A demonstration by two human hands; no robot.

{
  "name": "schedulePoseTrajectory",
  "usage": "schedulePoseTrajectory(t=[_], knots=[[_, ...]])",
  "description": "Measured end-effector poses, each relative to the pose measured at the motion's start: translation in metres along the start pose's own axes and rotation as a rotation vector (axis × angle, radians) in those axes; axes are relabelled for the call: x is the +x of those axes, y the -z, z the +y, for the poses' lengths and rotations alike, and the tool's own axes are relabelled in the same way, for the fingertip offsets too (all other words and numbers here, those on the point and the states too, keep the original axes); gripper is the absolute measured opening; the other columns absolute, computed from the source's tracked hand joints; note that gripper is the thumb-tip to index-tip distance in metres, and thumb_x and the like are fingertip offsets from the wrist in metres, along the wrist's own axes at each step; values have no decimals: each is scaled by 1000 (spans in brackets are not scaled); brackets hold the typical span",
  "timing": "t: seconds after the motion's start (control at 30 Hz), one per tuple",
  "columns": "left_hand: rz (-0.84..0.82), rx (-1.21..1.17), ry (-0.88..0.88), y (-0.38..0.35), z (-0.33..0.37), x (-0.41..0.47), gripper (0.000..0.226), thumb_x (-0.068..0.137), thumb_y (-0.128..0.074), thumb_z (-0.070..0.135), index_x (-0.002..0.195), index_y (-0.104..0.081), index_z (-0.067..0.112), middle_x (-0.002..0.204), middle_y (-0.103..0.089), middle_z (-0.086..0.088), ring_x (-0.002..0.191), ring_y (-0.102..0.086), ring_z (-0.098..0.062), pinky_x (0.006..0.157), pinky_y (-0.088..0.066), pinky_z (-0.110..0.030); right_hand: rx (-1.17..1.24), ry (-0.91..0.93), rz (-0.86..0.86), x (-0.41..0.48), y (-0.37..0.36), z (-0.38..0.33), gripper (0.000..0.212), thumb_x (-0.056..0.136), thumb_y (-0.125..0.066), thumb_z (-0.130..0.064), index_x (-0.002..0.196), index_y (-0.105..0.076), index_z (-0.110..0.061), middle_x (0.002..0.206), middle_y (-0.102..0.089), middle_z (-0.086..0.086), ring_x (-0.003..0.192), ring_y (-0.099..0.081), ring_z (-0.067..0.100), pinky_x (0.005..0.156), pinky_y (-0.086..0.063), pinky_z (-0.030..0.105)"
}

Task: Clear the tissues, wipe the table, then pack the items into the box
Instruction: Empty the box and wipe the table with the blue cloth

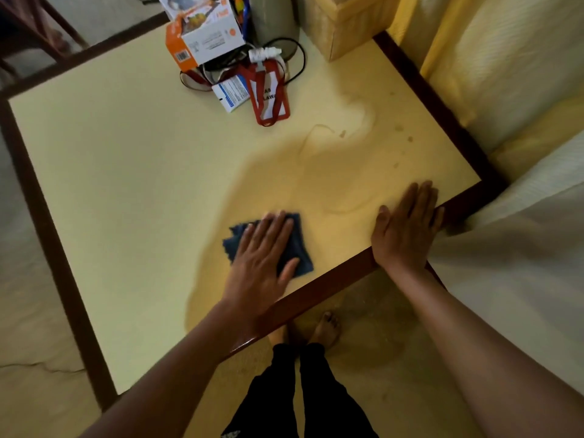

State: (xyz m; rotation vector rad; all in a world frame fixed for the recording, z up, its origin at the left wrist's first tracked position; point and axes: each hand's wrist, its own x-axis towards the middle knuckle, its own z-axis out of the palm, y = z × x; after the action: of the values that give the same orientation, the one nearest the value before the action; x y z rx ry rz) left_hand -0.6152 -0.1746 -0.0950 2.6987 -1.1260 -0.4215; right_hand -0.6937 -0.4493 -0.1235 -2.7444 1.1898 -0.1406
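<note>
A dark blue cloth lies on the cream table top near the front edge. My left hand presses flat on the cloth with straight fingers. My right hand rests flat on the table near its front right corner, holding nothing. A wet, darker smear spreads across the table around and beyond the cloth. At the far side sit an orange and white box, a red lanyard card holder, a small blue and white packet and a black cable.
A wooden box stands at the table's far right corner. A grey cylinder rises behind the items. Pale yellow curtains hang along the right. The table has a dark wood rim. My bare feet stand under the front edge.
</note>
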Motion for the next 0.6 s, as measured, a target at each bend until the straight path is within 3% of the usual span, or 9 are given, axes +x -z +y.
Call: schedulePoseTrajectory(t=[0.13, 0.27, 0.43, 0.53, 0.6], knots=[[81, 3, 177, 25, -57, 58, 74, 105, -21, 59, 166, -8, 19, 174, -2, -3, 160, 6, -19, 130, 0, -45, -10, -2, 11, -1, -1, 0, 71, 108, -25, -46, 161, -11, -2, 169, -9, 22, 158, -5, 34, 127, -7, 55], [78, -24, 199, 30, -24, 140, 77, 103, -17, 61, 166, -4, 18, 174, 3, -5, 159, 10, -20, 129, 7, -43, 3, 0, 30, 0, -4, 4, 70, 108, -25, -48, 162, -11, -5, 169, -9, 20, 158, -5, 33, 127, -7, 54], [0, 7, -95, -1, 39, 69, 74, 106, -19, 59, 166, -4, 19, 174, 3, -2, 159, 11, -19, 130, 2, -45, 39, 20, 14, 0, -7, 1, 70, 109, -25, -48, 162, -10, -5, 170, -7, 19, 158, -3, 31, 127, -5, 53], [-14, 21, -88, -2, 1, 20, 73, 106, -23, 58, 166, -5, 20, 174, 3, 0, 159, 10, -17, 130, 1, -44, 50, 39, -15, -4, -13, -8, 71, 108, -25, -49, 162, -9, -5, 170, -5, 18, 158, -1, 31, 127, -5, 53], [13, 36, -14, 6, -26, 34, 74, 105, -23, 59, 166, -6, 20, 173, 1, -2, 160, 9, -18, 130, 1, -44, 53, 47, -21, -3, -14, -10, 72, 108, -26, -49, 163, -8, -6, 170, -5, 18, 158, 0, 30, 127, -5, 52]])
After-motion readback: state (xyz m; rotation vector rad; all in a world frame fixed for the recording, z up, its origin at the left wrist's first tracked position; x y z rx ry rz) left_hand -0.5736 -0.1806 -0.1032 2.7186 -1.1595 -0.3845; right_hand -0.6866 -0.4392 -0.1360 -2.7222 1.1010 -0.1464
